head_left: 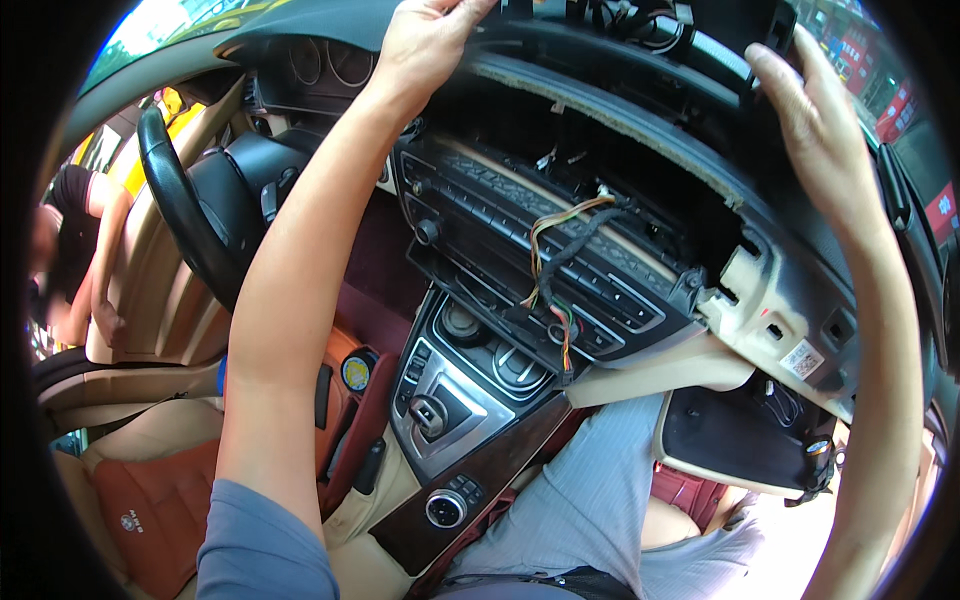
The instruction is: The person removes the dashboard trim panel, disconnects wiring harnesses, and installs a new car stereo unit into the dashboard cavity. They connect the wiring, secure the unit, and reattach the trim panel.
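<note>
A black unit with cables and brackets [708,62] is up over the dashboard, cut by the top edge. My left hand [425,45] is closed on its left side, the fingertips partly out of view. My right hand [808,115] grips its right side with thumb and fingers. Below lies an open dark cavity in the dashboard [675,240], above a loosened control panel [520,250] with buttons and knobs. A multicoloured wire harness [545,240] drapes over that panel, its connector hanging near the gear console [455,440].
A steering wheel [180,230] stands at left, beside the tan and orange seat [150,500]. Another person [85,230] is outside the left door. An open glovebox [735,435] and cream trim [760,300] are at right, near my legs [575,500].
</note>
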`<act>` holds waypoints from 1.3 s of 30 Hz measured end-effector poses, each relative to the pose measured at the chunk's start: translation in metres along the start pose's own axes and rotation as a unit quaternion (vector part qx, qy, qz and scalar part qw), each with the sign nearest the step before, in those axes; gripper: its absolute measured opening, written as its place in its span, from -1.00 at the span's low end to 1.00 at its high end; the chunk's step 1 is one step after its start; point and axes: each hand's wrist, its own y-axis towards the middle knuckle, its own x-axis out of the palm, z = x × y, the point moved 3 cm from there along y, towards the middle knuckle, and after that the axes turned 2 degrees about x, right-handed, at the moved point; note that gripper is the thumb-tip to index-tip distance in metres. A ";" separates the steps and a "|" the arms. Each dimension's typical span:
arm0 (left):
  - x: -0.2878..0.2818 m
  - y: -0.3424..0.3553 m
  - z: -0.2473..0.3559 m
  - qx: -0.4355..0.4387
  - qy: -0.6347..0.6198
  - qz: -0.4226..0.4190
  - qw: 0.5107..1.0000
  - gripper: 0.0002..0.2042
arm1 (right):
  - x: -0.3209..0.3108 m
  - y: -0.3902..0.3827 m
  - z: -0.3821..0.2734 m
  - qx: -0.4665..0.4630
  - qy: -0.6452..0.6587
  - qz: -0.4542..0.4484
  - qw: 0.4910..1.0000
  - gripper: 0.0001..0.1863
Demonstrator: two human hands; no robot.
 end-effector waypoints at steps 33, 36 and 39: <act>0.004 -0.021 0.021 0.144 0.380 0.055 0.912 -0.78 | 0.005 -0.016 -0.009 -0.008 -0.097 0.028 0.995 -0.31; 0.007 -0.023 0.023 0.146 0.411 0.069 0.897 -0.80 | 0.005 -0.017 -0.009 -0.005 -0.088 0.029 0.996 -0.31; 0.009 -0.023 0.023 0.144 0.405 0.072 0.900 -0.80 | 0.006 -0.016 -0.008 -0.006 -0.074 0.040 0.996 -0.30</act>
